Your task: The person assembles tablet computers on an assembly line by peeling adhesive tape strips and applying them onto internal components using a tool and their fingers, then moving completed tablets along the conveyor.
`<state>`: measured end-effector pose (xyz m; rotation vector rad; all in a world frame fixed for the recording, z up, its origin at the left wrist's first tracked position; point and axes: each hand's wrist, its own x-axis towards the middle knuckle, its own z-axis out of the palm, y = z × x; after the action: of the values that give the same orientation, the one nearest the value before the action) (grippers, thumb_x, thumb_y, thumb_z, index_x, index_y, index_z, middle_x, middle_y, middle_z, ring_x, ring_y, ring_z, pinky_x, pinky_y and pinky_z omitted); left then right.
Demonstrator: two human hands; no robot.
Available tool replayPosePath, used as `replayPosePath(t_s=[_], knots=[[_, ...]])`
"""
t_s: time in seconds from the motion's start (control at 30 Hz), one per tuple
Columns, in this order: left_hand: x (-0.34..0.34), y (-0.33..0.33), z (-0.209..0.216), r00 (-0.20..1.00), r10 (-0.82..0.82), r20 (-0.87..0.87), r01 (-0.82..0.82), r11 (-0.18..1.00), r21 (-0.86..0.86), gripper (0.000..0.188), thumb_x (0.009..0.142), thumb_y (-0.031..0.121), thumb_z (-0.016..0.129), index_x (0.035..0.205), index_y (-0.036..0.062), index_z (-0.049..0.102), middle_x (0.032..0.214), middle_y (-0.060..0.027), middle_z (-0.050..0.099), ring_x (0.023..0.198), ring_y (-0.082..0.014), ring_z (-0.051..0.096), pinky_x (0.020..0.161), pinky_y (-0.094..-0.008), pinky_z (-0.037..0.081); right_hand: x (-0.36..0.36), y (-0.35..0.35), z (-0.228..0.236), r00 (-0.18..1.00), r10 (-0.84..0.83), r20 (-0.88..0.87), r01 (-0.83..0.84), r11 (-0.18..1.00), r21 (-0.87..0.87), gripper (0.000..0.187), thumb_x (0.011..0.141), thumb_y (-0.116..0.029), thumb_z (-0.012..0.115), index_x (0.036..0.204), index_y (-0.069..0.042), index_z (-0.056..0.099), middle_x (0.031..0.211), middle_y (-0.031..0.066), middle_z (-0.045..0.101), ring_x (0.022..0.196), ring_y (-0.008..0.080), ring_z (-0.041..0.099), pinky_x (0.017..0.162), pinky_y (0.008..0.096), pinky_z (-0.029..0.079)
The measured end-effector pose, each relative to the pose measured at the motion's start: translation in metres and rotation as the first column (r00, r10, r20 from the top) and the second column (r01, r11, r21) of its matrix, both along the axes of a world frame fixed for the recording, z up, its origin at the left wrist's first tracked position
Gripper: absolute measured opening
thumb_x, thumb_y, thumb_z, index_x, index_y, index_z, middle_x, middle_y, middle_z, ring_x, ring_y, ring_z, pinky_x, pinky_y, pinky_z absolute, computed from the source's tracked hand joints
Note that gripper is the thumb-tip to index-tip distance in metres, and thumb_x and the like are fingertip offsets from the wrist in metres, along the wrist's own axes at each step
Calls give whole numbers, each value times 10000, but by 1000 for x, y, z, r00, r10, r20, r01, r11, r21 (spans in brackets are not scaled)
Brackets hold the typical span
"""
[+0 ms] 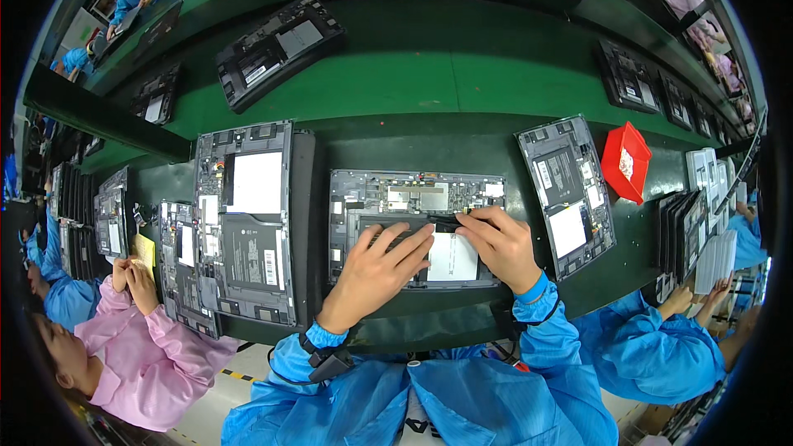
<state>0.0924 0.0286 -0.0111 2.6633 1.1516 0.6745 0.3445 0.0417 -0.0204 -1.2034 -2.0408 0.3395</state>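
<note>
An opened laptop base (417, 180) with bare circuit boards lies in front of me on the bench, its long side toward me. My left hand (376, 268) rests across its lower left part, fingers stretched out and its fingertips beside a white rectangular panel (453, 258). From the right, my right hand (502, 248) reaches over the base with thumb and fingers pinched together. A small dark strip (443, 221) shows at those fingertips, just above the white panel. Whether the fingers grip this strip or something hidden cannot be made out.
Left of me, opened bases (248, 223) lie on dark stacks. Another opened base (568, 198) lies at right beside a red tray (626, 163) of small white pieces. More bases (281, 49) sit on the green shelf (396, 74). Co-workers (157, 355) sit close on both sides.
</note>
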Motion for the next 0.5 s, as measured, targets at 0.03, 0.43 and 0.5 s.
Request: replayPosePath(t_s=[0.03,0.43,0.5], knots=[[0,0,-1,1000,1,0,-1,1000,-1,384,873,250,816,1223,105,757,1427,39,663,1172,-233,615,975,-406,490,0,0,0,1000,3,-2,-3,1000,-8,271,817,-73,864,1076,-28,800,950,77,708,712,220,714,612,331,585],[-1,4,-3,1000,-24,8,24,999,-24,375,914,258,776,1241,78,739,1439,9,651,1193,-241,604,981,-415,488,1,3,-4,1000,-13,-7,13,1000,0,240,834,-76,855,1063,-23,806,953,74,712,679,197,690,595,306,561],[-1,5,-3,1000,-17,15,18,999,-28,374,917,256,774,1244,78,736,1442,10,651,1193,-239,604,983,-417,485,0,2,-2,1000,-16,1,16,1000,4,234,837,-75,853,1058,-21,802,952,71,711,670,196,685,593,305,559]])
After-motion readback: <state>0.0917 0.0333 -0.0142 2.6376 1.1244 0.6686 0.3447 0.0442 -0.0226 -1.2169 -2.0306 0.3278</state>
